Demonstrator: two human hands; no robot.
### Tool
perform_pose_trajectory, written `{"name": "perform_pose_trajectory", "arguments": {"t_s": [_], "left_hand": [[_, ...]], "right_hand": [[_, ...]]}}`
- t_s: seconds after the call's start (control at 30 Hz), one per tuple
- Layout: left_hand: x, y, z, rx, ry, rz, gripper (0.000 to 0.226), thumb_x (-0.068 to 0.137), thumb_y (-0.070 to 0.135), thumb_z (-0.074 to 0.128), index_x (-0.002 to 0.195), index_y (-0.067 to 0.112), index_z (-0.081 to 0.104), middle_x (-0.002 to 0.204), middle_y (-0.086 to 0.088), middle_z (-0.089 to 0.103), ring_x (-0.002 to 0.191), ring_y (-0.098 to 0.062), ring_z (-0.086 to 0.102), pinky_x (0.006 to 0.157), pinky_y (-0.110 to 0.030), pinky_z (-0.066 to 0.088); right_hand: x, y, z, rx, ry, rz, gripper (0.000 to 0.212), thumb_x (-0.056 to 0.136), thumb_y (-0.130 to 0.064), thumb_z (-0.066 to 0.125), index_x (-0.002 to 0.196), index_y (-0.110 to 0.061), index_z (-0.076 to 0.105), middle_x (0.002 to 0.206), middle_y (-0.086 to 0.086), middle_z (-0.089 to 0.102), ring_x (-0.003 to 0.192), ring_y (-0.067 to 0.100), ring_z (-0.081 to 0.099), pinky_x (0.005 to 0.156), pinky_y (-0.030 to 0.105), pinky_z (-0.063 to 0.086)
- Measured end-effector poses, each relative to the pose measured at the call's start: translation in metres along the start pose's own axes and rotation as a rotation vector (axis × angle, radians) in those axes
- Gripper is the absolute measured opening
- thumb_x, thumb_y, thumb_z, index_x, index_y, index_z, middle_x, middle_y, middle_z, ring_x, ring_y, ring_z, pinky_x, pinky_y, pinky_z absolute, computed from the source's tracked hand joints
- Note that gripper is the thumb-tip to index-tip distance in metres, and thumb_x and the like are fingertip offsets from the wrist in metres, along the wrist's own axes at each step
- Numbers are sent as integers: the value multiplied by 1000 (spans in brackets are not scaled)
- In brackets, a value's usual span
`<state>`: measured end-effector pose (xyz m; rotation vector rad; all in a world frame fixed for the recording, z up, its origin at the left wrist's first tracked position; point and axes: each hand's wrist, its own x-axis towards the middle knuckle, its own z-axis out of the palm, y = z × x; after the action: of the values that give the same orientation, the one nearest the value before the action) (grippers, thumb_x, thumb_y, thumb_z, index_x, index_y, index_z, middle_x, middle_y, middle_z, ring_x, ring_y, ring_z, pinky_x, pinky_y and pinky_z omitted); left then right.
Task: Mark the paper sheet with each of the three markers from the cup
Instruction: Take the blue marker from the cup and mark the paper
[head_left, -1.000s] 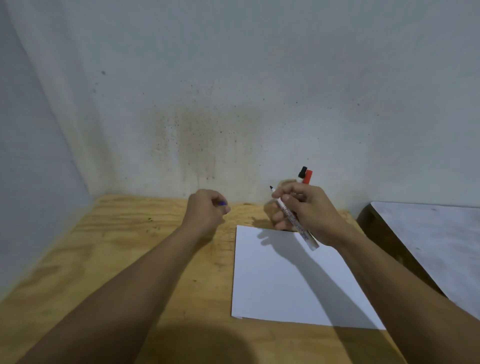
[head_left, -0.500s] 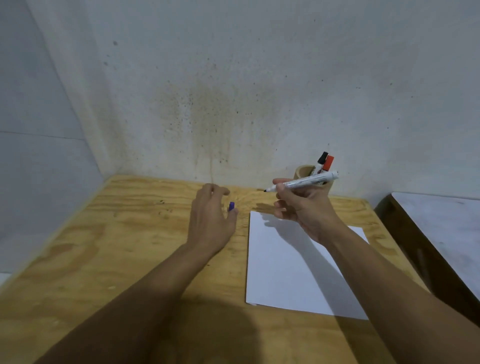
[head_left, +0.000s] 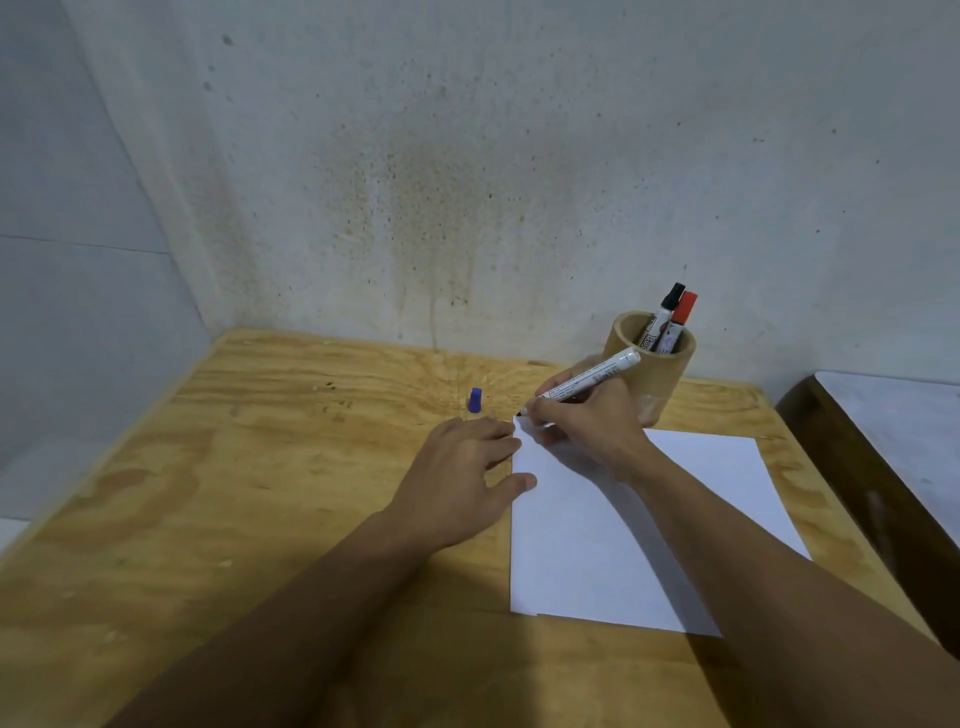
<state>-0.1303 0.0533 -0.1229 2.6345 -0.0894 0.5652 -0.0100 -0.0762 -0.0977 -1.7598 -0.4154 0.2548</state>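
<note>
From my feed the counter (head_left: 270, 519) is rough plywood with big swirly grain, and the flat white paper sheet (head_left: 623, 545) lies on its right half, smooth and blank as far as I can see. The right hand (head_left: 587, 426) has a closed grip on the uncapped marker (head_left: 592, 376), a slim white barrel with printed lettering I can't read. Its long axis runs diagonally: dark tip down-left, right at the sheet's far left corner, butt end up-right toward the cup (head_left: 654, 374). The cup is a round tan cylinder that looks like bamboo or wood, standing just behind the hand by the stained wall (head_left: 467, 182). Two more markers stand in it leaning right, one with a black cap (head_left: 674, 295) and one with a red cap (head_left: 687, 306). The left hand (head_left: 462, 483) lies flat and open, holding nothing, fingers at the sheet's left edge. A small purple cap (head_left: 474, 400) stands on the counter just beyond it.
</note>
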Motion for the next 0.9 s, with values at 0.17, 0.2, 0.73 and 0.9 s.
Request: {"name": "perform_pose_trajectory", "arguments": {"t_s": [0.17,0.2,0.73,0.9], "left_hand": [[2,-7,6,-28,-10,-24,45,79,42,62,110,10,68,121,-6,66,118,-19,55,101,-47,40],[2,-7,7,-37,-4,-29,44,79,41,64,112,10,67,123,-6,65,120,-19,54,103,-46,39],[2,0,3,-68,-16,-104,47,81,36,67,121,11,61,133,-3,58,129,-18,45,110,-40,31],[2,1,1,-73,-22,-98,46,81,36,68,120,11,62,132,-5,59,128,-19,46,109,-45,33]], "right_hand": [[1,9,4,-19,19,-49,13,75,6,73,86,10,66,75,17,68,60,8,64,55,22,54],[1,10,4,-3,19,-51,13,75,7,72,86,11,65,74,15,67,58,6,63,53,19,53],[-1,14,5,35,0,-89,13,77,10,71,86,17,64,72,23,66,57,16,64,54,22,56],[-1,14,4,13,-17,-84,11,75,9,73,81,13,65,68,17,67,56,14,64,54,24,54]]}}
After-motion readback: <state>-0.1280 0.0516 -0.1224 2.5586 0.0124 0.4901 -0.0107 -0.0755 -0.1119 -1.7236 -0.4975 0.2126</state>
